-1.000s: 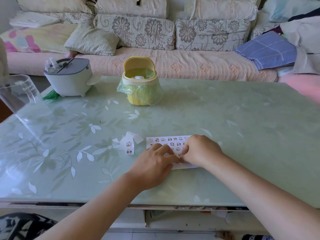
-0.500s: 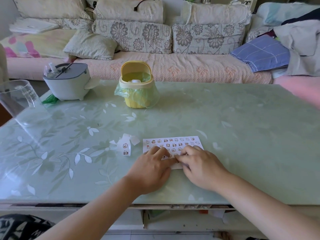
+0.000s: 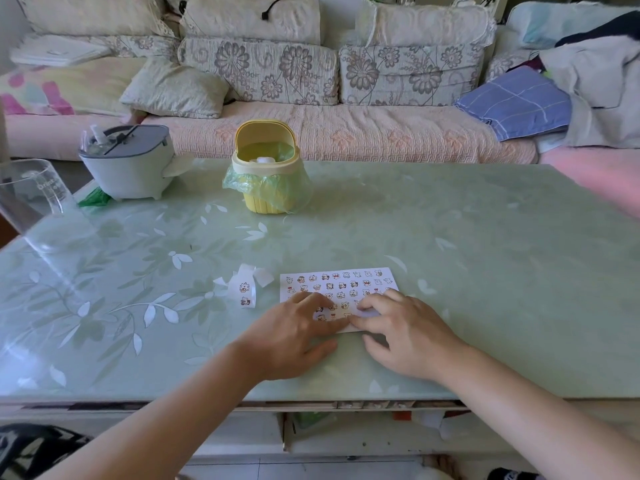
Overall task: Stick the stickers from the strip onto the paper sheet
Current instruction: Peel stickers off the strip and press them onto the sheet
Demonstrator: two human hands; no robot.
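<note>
The paper sheet (image 3: 339, 282) lies flat on the bench (image 3: 450, 254), crowded with stickers. The strip (image 3: 246, 293) sits just to its left with two stickers on it. The left hand (image 3: 294, 334) rests spread on the sheet's near edge, steadying it. The right hand (image 3: 408, 337) presses bent fingertips (image 3: 362, 308) there; it seems to be smoothing a sticker down, though none shows beneath. The next move probably calls for peeling one from the strip.

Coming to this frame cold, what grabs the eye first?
The left hand and right hand rest fingertips on a paper sheet filled with rows of tiny cartoon stickers, near the front edge of the table. Just left of it lies a curled sticker strip; farther back stands a yellow bin lined with a green bag.
</note>
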